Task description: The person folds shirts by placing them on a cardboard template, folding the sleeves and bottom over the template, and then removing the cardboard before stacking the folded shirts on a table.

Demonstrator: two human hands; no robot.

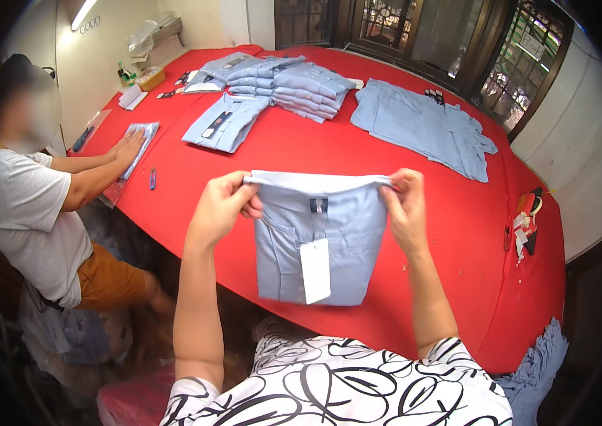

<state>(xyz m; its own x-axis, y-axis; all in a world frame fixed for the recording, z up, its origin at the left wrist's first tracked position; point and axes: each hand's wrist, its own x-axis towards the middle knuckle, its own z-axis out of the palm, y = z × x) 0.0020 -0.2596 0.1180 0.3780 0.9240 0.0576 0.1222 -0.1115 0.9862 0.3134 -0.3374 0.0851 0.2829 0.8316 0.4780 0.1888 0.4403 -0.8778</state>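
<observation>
A person's two hands hold up a folded light-blue shirt [279, 266] over the near side of a red desk [450, 248]. The left hand [226, 206] has its grip pinching the shirt's top left corner; the right hand [406, 202] has its grip pinching the top right corner, the top edge spanning between them. A dark label [319, 206] shows near the top, and a white tag [316, 271] hangs down the front. Whether the lower edge touches the desk, I cannot tell.

Beyond, a stack [301, 89] of folded blue shirts sits beside a spread garment [421, 128]. At left, a co-worker [28, 192] presses both hands on a bagged item [130, 167], near a small blue tool [152, 179].
</observation>
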